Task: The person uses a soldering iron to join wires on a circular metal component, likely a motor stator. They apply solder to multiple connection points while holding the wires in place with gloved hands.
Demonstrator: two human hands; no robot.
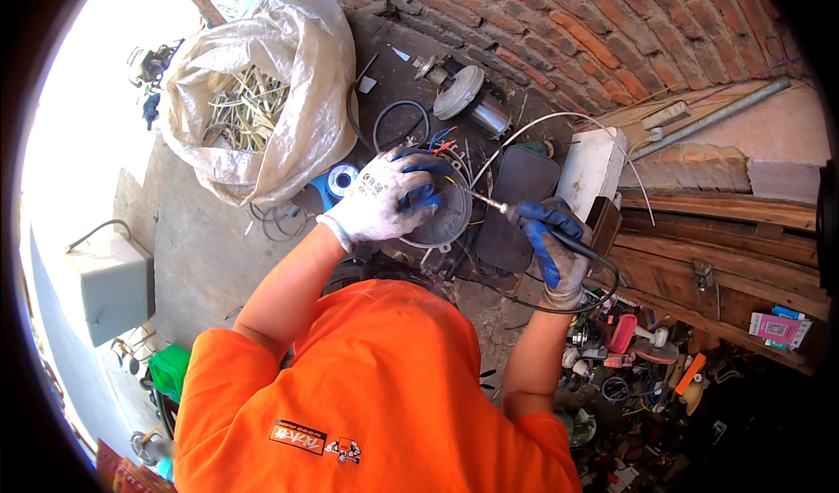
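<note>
Left hand: gloved hand (389, 193) lies over the casing, fingers curled; cannot tell whether it pinches a wire
Right hand: gloved hand (556, 246) closed around the iron (496, 204)
Iron: metal shaft pointing left, toward the casing's upper right edge
Casing: round, grey casing (444, 224), in front of the person, partly under the left hand
Spool: blue-rimmed spool (342, 180) just left of the left hand
Sack: white sack (308, 117) of scraps (249, 108), upper left

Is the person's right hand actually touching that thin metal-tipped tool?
Touching: the head view shows the gloved right hand gripping the metal-tipped tool, whose shaft sticks out past the glove.
</note>
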